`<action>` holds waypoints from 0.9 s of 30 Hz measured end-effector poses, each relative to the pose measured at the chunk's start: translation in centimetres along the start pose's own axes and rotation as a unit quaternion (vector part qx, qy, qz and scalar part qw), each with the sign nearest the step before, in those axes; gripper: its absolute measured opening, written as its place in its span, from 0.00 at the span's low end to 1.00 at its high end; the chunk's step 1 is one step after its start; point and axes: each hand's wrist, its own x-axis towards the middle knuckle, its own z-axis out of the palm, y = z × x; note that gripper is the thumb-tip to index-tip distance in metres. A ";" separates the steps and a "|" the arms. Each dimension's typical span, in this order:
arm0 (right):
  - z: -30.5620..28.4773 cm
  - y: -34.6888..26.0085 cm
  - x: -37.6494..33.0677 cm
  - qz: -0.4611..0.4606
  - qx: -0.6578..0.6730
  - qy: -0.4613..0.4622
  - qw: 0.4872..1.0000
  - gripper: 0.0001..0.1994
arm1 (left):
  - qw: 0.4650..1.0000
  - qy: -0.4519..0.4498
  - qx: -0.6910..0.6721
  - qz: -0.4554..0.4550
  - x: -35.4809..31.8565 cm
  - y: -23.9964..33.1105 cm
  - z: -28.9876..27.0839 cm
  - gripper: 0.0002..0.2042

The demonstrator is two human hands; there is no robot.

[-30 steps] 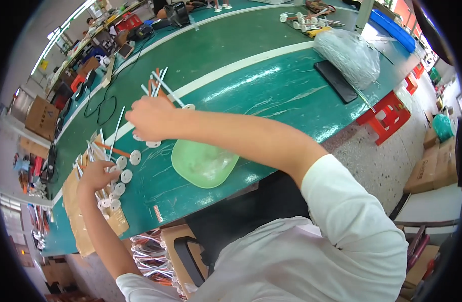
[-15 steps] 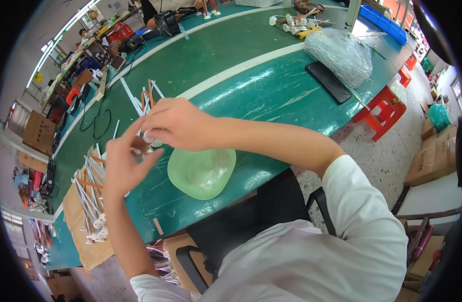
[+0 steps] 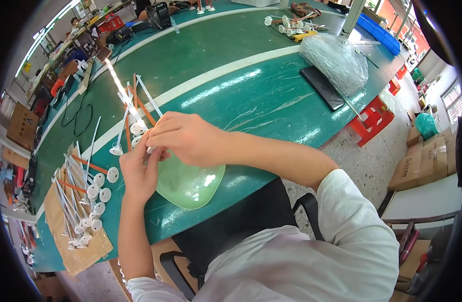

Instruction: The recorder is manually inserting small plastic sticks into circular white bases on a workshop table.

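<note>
My left hand (image 3: 139, 168) and my right hand (image 3: 186, 139) meet above a pale green plastic dish (image 3: 193, 183) on the green table (image 3: 226, 60). Between their fingertips they pinch a small white plastic piece (image 3: 150, 149). Just beyond the hands lies a loose group of white and orange sticks with round white bases (image 3: 133, 113). The dish holds a few small white parts.
A piece of cardboard (image 3: 77, 241) at the left front carries several white sticks with round bases. A clear bag of white parts (image 3: 334, 58) and a black flat slab (image 3: 324, 88) lie at the right. A red stool (image 3: 374, 118) stands beside the table. Cables and a fan sit far back.
My right hand has drawn back from the sticks toward the dish. My left hand has risen from the cardboard to meet it, and both now pinch the small white piece.
</note>
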 end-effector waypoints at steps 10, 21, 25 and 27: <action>-0.9 -1.5 1.0 0.185 0.002 0.025 0.982 0.15 | 0.991 -0.011 0.122 0.050 0.5 1.1 -1.3 0.17; -1.5 -1.6 -0.4 0.213 0.061 -0.475 0.852 0.07 | 0.995 0.025 0.096 0.010 0.4 -0.3 -0.4 0.14; -1.6 -1.8 -0.2 0.182 0.033 -0.472 0.862 0.05 | 0.995 0.034 0.089 0.010 0.4 0.1 -0.3 0.14; -1.7 -2.2 -0.3 0.175 0.017 -0.468 0.866 0.05 | 0.996 0.035 0.085 0.009 0.5 0.2 -0.3 0.14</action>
